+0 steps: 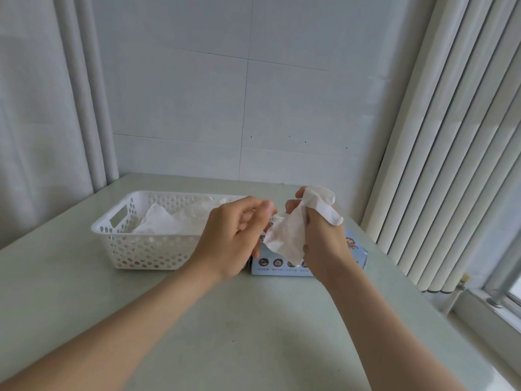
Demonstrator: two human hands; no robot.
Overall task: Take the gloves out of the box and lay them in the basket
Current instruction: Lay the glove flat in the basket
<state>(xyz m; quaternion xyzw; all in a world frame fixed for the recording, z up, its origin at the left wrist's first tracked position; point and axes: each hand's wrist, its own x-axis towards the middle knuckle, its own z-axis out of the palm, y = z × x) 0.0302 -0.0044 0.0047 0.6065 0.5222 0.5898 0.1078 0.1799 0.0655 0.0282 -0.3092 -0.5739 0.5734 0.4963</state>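
Both bare forearms reach forward, hands raised close together. The right hand [320, 244] grips a crumpled white glove [287, 238], fingers curled round it. Just beside it, the left hand [232, 235] curls its fingers toward the glove's edge; any pinch is unclear.

Basket [146, 249], 1; box [282, 268], 1; glove [290, 235] in hand, 1; heaped gloves [160, 224] in basket, count indistinct; hands, 2: left hand [234, 238], right hand [324, 249]; table [253, 320], 1.

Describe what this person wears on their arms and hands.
Nothing worn shows. The left hand and right hand are ungloved, with no rings visible. The left forearm and right forearm are bare to the frame's edge: no sleeves, watch or bracelet in view.
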